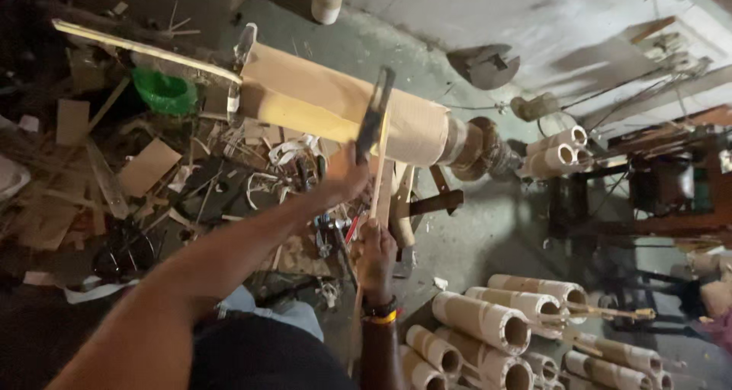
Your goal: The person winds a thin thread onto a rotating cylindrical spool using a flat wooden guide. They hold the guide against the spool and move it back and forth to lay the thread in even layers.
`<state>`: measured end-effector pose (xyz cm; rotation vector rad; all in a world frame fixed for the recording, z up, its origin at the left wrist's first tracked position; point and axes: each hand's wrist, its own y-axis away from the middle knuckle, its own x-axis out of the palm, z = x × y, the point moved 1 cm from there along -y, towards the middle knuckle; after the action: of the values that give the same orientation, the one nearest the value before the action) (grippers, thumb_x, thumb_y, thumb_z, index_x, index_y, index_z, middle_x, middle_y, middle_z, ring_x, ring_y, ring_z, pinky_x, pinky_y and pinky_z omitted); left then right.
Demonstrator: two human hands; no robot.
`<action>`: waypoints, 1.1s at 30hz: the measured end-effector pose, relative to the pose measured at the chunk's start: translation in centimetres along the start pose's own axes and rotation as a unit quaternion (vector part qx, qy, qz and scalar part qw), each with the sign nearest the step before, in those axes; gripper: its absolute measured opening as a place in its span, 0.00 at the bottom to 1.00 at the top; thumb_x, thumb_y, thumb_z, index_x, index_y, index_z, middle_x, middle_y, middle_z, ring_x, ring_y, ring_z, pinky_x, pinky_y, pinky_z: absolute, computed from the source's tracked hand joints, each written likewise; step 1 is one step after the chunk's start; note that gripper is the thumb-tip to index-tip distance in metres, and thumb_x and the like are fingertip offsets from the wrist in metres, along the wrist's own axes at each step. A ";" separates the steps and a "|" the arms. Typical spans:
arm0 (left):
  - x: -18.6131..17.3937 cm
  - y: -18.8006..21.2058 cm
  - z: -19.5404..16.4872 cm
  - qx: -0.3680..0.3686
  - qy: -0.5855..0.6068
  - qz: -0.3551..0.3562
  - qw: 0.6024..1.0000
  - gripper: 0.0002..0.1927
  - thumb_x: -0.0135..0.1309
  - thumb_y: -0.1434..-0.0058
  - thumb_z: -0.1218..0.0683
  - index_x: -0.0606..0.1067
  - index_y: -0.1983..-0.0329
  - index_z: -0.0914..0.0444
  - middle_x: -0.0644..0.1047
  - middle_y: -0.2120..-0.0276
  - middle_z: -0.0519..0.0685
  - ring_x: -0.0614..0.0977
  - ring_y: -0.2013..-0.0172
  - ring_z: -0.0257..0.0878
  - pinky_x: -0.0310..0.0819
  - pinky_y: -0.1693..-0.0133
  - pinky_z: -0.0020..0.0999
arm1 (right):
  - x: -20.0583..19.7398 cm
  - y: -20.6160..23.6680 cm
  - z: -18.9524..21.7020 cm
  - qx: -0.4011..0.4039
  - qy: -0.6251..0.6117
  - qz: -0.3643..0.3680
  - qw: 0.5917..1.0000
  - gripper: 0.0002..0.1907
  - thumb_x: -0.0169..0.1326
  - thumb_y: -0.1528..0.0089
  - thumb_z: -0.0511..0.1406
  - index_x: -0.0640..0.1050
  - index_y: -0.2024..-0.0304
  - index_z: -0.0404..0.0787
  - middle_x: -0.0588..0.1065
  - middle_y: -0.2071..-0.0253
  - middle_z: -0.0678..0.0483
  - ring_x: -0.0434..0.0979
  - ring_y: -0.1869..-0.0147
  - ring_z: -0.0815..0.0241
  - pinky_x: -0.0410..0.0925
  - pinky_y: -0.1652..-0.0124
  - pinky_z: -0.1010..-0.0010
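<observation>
Left hand [347, 178] closed on dark flat blade [374, 115] against large cardboard tube [343, 108] held above the littered floor, right hand [376, 251] gripping thin stick [379, 169]: probable slip risk toward fingers from blade skidding on curved surface.

No labels, signs or screens in view — no printed packages either; nothing of that kind
</observation>
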<state>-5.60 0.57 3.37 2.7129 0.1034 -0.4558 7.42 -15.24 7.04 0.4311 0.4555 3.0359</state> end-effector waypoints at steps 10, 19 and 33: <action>-0.7 0.1 -0.7 0.041 0.118 -0.045 0.991 0.17 0.42 0.29 0.48 0.68 0.47 0.66 0.79 0.70 0.59 0.82 0.73 0.52 0.75 0.74 0.47 | 0.8 0.8 1.2 0.013 0.045 0.002 0.999 0.20 0.44 0.29 0.48 0.67 0.73 0.48 0.61 0.82 0.63 0.58 0.82 0.73 0.52 0.83 0.78; 0.2 -1.4 -0.4 0.066 0.183 -0.084 0.977 0.19 0.46 0.32 0.48 0.63 0.45 0.64 0.74 0.68 0.67 0.77 0.71 0.68 0.70 0.70 0.60 | 1.0 0.3 0.8 0.019 0.006 0.002 1.000 0.20 0.43 0.28 0.48 0.67 0.73 0.48 0.60 0.83 0.64 0.56 0.83 0.73 0.52 0.83 0.78; 1.5 -3.7 2.0 0.205 -0.076 -0.140 0.966 0.21 0.51 0.31 0.53 0.63 0.40 0.67 0.75 0.71 0.57 0.75 0.78 0.37 0.66 0.78 0.31 | 0.7 -0.4 0.3 -0.004 0.045 0.023 0.999 0.20 0.41 0.27 0.47 0.67 0.72 0.46 0.62 0.82 0.62 0.60 0.82 0.71 0.54 0.82 0.77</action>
<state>-5.25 3.22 -0.18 3.0640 0.3937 -0.8494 6.88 -14.71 7.38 0.3106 0.4421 3.1104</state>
